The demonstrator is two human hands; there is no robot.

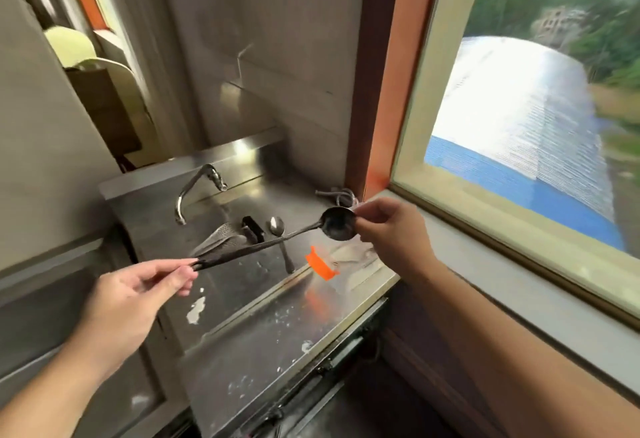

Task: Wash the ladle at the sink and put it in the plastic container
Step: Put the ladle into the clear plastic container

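While both bare hands are raised over the stainless steel sink (242,274), a dark metal ladle with a long flat handle (298,231) hangs in the air between them, stretched across the middle of the frame and clear of the steel below. Its handle end sits at centre left, pinched between the thumb and forefinger of the left hand (138,293); those fingertips (185,273) are nearly closed around the looped tip of the handle, while the remaining fingers curl loosely beneath without touching it. From there the ladle slopes up toward the right, and its round bowl lies at centre right, with the hollow facing the camera. The right hand (391,233) holds the bowl by its far rim, thumb and forefinger closed on the edge, the other fingers folded behind it. Below the ladle, in the basin, lie a shiny metal spoon (278,233), a perforated metal strainer (221,238) and a small black object (252,228) too blurred to identify. A curved chrome tap (197,191) stands at the back of the sink, left of centre. A clear plastic container with an orange clip (323,266) rests on the steel counter just under the right hand, right of the basin. A window (540,101) fills the upper right of the frame.
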